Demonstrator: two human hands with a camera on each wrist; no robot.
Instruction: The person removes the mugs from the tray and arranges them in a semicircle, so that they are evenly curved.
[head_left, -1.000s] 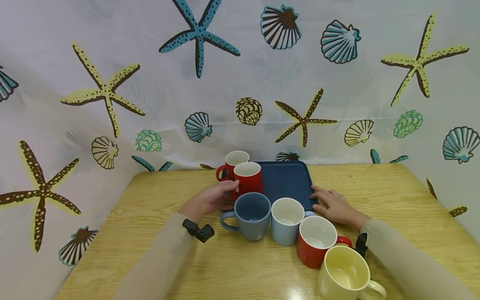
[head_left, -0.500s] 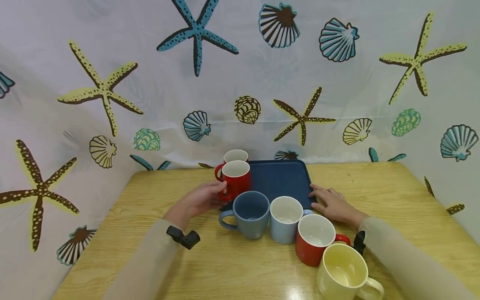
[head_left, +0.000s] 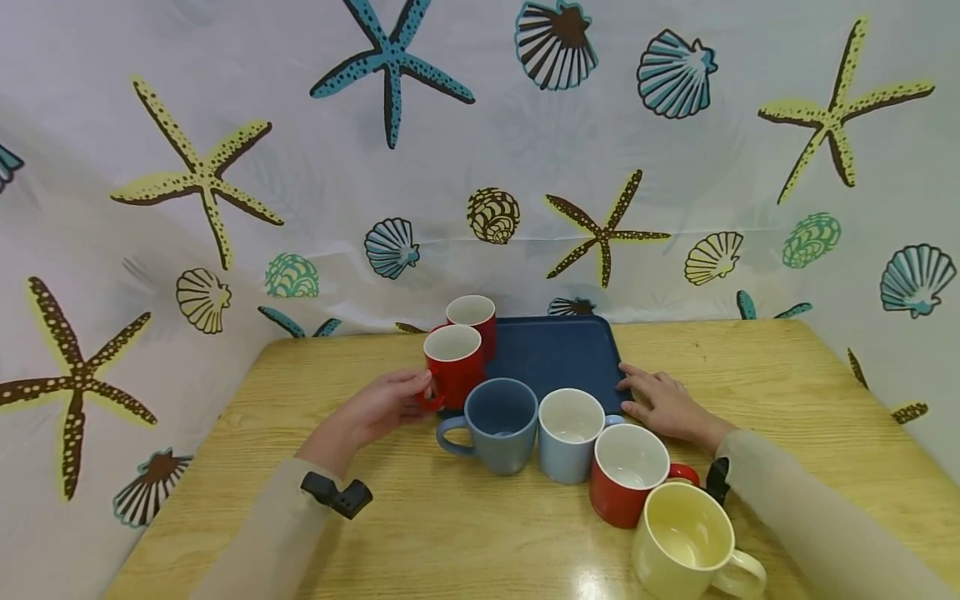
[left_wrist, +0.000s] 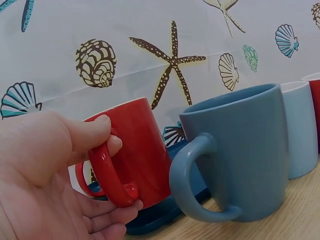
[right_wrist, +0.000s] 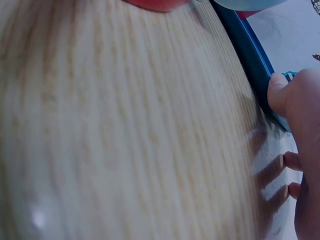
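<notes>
I pinch the handle [left_wrist: 106, 172] of a red mug [head_left: 461, 373] with my left grip [head_left: 386, 406], at the near-left corner of the tray [head_left: 555, 352]. My right grip [head_left: 666, 406], fingers apart and grasping nothing, touches the tray's right edge.

Rear red mug [head_left: 477, 315] partly hidden; tray [head_left: 557, 352] too

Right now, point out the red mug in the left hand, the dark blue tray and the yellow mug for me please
Held red mug [left_wrist: 144, 155]: left wrist view, on its outer wall.
Dark blue tray [head_left: 557, 354]: head view, on its bare base.
Yellow mug [head_left: 684, 540]: head view, on its inside.
</notes>
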